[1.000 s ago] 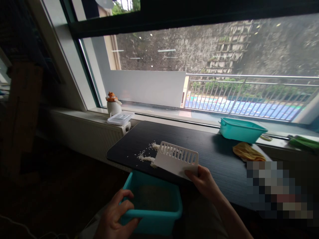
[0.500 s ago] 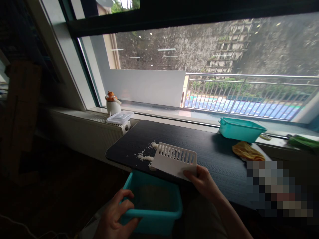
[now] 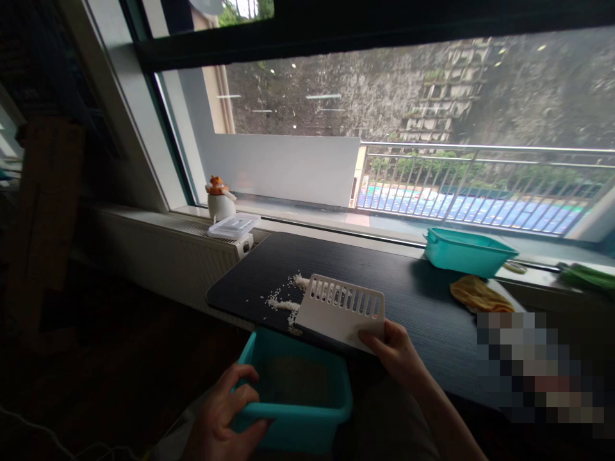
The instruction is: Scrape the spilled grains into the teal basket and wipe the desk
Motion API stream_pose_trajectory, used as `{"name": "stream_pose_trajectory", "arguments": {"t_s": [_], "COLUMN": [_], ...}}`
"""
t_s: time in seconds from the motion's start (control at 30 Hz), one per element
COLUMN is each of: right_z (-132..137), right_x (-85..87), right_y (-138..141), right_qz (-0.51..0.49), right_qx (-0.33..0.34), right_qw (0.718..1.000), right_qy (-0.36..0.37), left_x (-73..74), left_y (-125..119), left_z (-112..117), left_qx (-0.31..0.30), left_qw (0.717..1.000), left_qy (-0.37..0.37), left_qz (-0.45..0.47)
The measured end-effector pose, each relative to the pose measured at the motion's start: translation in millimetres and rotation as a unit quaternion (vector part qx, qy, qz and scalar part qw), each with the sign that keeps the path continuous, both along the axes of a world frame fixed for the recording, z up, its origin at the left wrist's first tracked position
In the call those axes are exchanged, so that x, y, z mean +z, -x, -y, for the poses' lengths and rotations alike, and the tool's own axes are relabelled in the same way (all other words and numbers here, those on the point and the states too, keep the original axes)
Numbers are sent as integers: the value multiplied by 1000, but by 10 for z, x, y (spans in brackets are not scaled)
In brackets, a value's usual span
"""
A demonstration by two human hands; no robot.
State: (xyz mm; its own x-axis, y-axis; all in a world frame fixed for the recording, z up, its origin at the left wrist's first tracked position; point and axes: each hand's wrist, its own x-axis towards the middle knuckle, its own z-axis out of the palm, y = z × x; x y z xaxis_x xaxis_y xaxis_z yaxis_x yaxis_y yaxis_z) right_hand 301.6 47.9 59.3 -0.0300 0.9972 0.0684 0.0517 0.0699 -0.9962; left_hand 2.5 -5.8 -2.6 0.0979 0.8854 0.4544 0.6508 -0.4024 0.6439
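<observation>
The slotted scraper (image 3: 331,322) has edged right, pinched in the right fingers (image 3: 394,331), while left fingers (image 3: 244,395) clasp the teal tub (image 3: 307,415).

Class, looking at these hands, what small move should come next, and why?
Probably the right hand should draw the slotted scraper toward the near edge of the black table: white grains lie beside it, and the left hand holds the teal bin by that edge.

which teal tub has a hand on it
The nearer teal tub, in front of the black table: the left hand grips its rim. The farther tub, beside the yellow cloth, has no hand on it.
</observation>
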Motion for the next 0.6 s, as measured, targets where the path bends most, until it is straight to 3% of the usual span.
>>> {"name": "stream_pose_trajectory", "arguments": {"t_s": [0.23, 0.43, 0.6], "right_z": [7, 11, 12], "right_x": [-25, -22, -17], "right_y": [-9, -4, -8], "right_qz": [-30, -27, -28], "right_qx": [42, 25, 54], "right_qw": [999, 999, 998], "right_qy": [-14, -8, -9], "left_x": [4, 44, 53], "left_y": [-12, -35, -44], "left_z": [14, 28, 26], "left_qx": [13, 18, 21], "left_qw": [1000, 999, 999], "left_qy": [13, 11, 8], "left_qz": [18, 26, 22]}}
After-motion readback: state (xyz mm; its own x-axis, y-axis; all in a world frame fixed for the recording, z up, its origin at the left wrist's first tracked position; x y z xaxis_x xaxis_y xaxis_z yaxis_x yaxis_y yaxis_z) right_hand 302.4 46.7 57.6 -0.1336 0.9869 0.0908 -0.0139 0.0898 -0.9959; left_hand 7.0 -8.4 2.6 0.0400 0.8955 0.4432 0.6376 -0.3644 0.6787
